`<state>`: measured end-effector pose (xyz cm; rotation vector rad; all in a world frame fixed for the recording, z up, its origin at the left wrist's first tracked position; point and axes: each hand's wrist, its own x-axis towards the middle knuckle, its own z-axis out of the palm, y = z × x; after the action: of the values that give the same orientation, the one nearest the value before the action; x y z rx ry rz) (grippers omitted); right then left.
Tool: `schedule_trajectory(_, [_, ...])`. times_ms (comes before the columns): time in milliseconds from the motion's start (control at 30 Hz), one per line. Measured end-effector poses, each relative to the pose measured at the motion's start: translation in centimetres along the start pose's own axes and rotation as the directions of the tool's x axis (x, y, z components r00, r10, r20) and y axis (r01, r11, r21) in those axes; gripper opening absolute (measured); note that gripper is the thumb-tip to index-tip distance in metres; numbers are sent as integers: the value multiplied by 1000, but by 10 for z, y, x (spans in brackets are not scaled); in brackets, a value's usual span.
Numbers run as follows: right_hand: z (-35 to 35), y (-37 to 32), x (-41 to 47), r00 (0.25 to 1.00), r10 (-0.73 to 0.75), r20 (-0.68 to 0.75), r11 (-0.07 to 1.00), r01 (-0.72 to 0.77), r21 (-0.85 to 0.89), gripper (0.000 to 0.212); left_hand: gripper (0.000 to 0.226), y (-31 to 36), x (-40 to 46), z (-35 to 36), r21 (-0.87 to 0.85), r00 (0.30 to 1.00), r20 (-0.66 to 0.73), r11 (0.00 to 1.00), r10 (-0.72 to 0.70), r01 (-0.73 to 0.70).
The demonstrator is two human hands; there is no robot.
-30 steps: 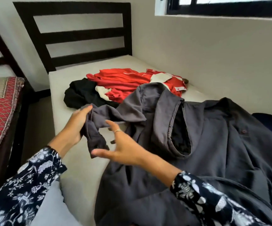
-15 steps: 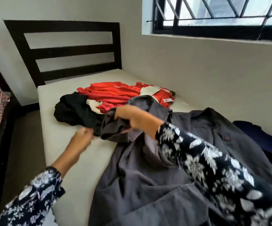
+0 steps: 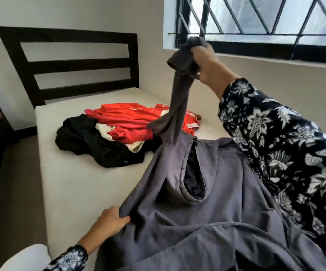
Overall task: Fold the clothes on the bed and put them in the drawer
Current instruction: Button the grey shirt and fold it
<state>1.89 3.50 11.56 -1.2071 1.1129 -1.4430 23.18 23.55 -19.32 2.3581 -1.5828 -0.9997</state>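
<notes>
While sleeve (image 3: 179, 79) bunched in R fingers (image 3: 201, 61), lifted

garment (image 3: 207, 222) – grey | shirt (image 3: 131, 122) – red | sleeve (image 3: 279, 149) – black-white floral | headboard (image 3: 31, 75) – dark brown

Right hand (image 3: 207, 61) lifts grey garment (image 3: 207, 202) sleeve high; left hand (image 3: 111, 222) pinches its edge on bed (image 3: 76, 182)

Soft daylight from the window (image 3: 265, 18), wide-angle bending, slight blur.
</notes>
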Motion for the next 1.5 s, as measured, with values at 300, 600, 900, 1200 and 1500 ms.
schedule_trajectory(300, [-102, -16, 21, 981, 33, -192, 979, 7, 202, 20, 59, 110, -106, -34, 103, 848, -180, 867, 499, -488])
schedule_trajectory(600, [-254, 47, -6, 792, 457, -405, 885, -359, 296, 27, 81, 168, -111, 114, 163, 710, 466, 738, 528, -655])
schedule_trajectory(900, [-239, 70, -22, 847, 468, -251, 864, -380, 331, 36, 75, 154, -93, 124, -90, 622, 562, 789, 544, -608])
schedule_trajectory(1200, [-145, 25, -94, 789, 325, 522, 927, -158, -339, 15, 34, 149, -21, 45, -811, 845, 305, 584, 439, -11])
schedule_trajectory(1500, [-175, 164, -168, 207, 908, 365, 386, -73, -920, 56, 40, 124, 7, 75, -882, 869, 404, 375, 285, 287])
